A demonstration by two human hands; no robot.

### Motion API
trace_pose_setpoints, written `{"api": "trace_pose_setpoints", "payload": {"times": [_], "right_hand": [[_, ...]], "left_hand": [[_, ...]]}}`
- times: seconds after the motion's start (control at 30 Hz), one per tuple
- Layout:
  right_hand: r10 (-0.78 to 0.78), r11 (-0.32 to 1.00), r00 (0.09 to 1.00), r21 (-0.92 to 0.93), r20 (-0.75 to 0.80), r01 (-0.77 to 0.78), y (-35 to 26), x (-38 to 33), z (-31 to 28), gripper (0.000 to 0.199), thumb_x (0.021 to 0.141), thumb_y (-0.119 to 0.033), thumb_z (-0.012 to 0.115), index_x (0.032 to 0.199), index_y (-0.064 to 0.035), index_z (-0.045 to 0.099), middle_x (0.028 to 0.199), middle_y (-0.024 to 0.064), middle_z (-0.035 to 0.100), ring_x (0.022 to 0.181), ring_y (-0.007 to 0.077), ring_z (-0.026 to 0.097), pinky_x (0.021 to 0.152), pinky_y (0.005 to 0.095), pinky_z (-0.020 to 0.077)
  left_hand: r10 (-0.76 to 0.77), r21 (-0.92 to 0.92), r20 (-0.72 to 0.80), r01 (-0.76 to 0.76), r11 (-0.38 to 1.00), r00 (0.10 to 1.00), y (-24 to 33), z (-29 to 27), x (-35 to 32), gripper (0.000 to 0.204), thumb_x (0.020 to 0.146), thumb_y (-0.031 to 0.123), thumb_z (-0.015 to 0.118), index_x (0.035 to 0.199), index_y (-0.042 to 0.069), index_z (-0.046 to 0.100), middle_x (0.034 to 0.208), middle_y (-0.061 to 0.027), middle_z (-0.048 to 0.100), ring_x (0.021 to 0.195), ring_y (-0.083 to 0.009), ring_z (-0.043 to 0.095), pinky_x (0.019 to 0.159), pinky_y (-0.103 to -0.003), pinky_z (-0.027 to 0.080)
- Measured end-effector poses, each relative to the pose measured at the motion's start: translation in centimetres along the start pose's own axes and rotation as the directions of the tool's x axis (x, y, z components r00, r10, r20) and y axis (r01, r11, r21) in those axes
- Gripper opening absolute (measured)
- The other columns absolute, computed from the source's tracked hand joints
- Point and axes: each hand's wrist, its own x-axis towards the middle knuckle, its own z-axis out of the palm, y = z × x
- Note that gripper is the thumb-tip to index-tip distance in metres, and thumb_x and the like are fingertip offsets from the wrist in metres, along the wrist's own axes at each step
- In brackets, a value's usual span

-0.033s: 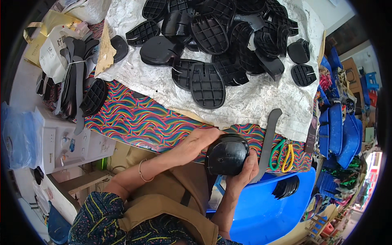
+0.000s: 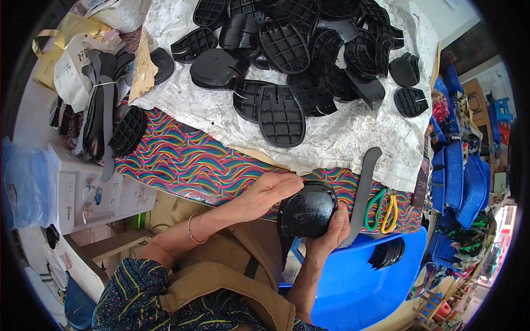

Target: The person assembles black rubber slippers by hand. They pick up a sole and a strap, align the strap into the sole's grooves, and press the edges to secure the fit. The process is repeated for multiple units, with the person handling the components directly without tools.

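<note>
Glossy black heel piece (image 2: 308, 212), rounded, smooth face up, between hands (image 2: 333, 229)

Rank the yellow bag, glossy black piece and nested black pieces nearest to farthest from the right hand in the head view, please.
1. Glossy black piece, in the right hand
2. Nested black pieces, in the blue tub
3. Yellow bag, upper left

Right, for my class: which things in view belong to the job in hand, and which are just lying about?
Seems to belong:
- glossy black piece, gripped by the right hand, left hand at its edge
- black pieces piled on the white sheet

Seemingly lying about:
- scissors
- dark strip
- white bag
- blue plastic bag
</note>
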Motion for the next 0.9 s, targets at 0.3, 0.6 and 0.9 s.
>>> {"api": "trace_pose_setpoints", "payload": {"times": [0.3, 0.6, 0.9], "right_hand": [[0.040, 0.997, 0.981, -0.073, 0.189, -0.027, 0.2, 0.6, -1.8, 0.039, 0.098, -0.032, 0.057, 0.102, 0.0059, 0.065, 0.085, 0.0026, 0.064, 0.075, 0.0076, 0.055, 0.067, 0.0212, 0.0422], [0.141, 0.983, 0.957, -0.152, 0.255, -0.104, -0.8, 0.6, -1.3, 0.040, 0.096, -0.034, 0.061, 0.098, 0.0057, 0.067, 0.085, 0.0036, 0.065, 0.072, 0.0075, 0.056, 0.066, 0.0211, 0.0422], [0.149, 0.950, 0.912, -0.312, 0.382, -0.025, -1.0, 1.2, -1.8, 0.038, 0.098, -0.032, 0.057, 0.101, 0.0055, 0.067, 0.073, -0.0050, 0.056, 0.067, 0.0038, 0.043, 0.059, 0.0215, 0.0318]], "left_hand": [[0.389, 0.475, -0.053, -0.319, 0.820, 0.920, -1.7, 0.3, -1.1, 0.029, 0.101, 0.024, 0.053, 0.106, -0.004, 0.060, 0.082, -0.0142, 0.060, 0.074, -0.0227, 0.059, 0.068, -0.034, 0.045], [0.487, 0.577, 0.042, -0.419, 0.701, 0.873, -2.4, -0.5, -0.4, 0.029, 0.101, 0.025, 0.052, 0.105, -0.002, 0.062, 0.082, -0.0160, 0.061, 0.074, -0.0257, 0.062, 0.067, -0.036, 0.047], [0.273, 0.409, 0.108, -0.293, 0.864, 0.956, -1.4, -1.3, -0.1, 0.031, 0.100, 0.028, 0.056, 0.101, -0.002, 0.063, 0.075, -0.0056, 0.057, 0.068, -0.0131, 0.053, 0.062, -0.032, 0.045]]}}
